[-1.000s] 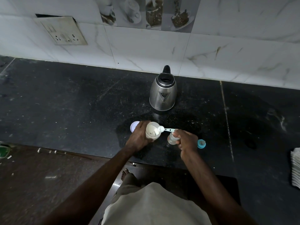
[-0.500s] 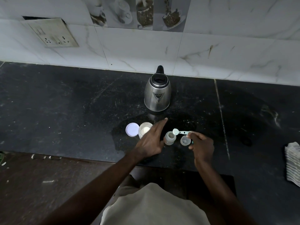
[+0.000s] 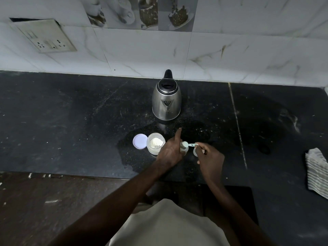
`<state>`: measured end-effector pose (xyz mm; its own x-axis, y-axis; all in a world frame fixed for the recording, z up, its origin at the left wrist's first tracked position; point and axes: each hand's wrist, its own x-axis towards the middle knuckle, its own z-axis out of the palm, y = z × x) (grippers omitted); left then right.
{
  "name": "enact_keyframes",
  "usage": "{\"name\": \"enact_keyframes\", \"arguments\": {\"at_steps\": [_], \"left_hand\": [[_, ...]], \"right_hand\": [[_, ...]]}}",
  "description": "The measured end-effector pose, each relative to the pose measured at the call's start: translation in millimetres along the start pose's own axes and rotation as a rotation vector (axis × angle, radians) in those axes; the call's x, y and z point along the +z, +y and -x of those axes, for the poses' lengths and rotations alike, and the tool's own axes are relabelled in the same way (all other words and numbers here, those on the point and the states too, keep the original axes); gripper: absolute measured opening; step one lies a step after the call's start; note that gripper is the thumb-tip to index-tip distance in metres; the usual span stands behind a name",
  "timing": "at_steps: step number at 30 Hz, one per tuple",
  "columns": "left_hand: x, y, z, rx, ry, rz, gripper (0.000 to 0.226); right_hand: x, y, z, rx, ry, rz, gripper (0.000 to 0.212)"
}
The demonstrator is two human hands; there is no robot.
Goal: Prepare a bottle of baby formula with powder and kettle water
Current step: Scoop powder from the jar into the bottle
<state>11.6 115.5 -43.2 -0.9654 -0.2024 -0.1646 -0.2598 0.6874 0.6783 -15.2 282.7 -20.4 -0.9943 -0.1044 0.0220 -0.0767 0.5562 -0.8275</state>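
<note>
A small baby bottle (image 3: 183, 150) stands on the black counter (image 3: 71, 121), in front of the steel kettle (image 3: 166, 103). My left hand (image 3: 169, 152) holds the bottle from its left side, index finger pointing straight toward the kettle; its other fingers are hidden. My right hand (image 3: 210, 159) pinches the handle of a pale scoop (image 3: 185, 144), whose bowl sits over the bottle's mouth. An open powder jar (image 3: 155, 143) with white powder stands left of my left hand, its white lid (image 3: 140, 141) lying beside it. The bottle's clear cap (image 3: 195, 153) lies under my right fingers.
A striped cloth (image 3: 317, 173) lies at the counter's right edge. A wet patch (image 3: 131, 155) spreads around the jar and bottle. The tiled wall carries a socket plate (image 3: 48, 38) at the back left. Brown floor (image 3: 35, 206) shows below the counter's front edge.
My left hand has set the powder jar down upright and moved right to the bottle. My right hand has carried the scoop from the jar to the bottle's mouth.
</note>
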Motion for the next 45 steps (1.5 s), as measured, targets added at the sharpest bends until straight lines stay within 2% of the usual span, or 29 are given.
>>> {"name": "enact_keyframes", "arguments": {"at_steps": [10,17,26,31,38,45], "left_hand": [[-2.7,-0.6,0.5,-0.005,-0.023,0.002,0.097],[-2.0,-2.1,3.2,0.037,0.002,-0.024,0.096],[-1.1,-1.7,4.6,0.028,-0.015,-0.018,0.097],[-0.9,-1.5,4.7,0.031,-0.005,-0.007,0.096],[-0.9,-1.4,4.4,0.026,0.002,0.012,0.094],[-0.4,-3.2,4.2,0.014,-0.004,0.004,0.092]], "right_hand": [[5.5,12.6,12.4,-0.417,-0.005,0.371,0.018],[3.5,24.2,17.8,-0.569,-0.026,0.501,0.021],[-5.6,21.3,20.4,-0.658,-0.066,0.562,0.030],[-8.5,21.3,21.8,-0.664,-0.029,0.500,0.031],[-6.1,25.0,19.7,-0.633,-0.023,0.480,0.024],[-3.9,25.7,15.3,-0.522,0.021,0.338,0.022]]}}
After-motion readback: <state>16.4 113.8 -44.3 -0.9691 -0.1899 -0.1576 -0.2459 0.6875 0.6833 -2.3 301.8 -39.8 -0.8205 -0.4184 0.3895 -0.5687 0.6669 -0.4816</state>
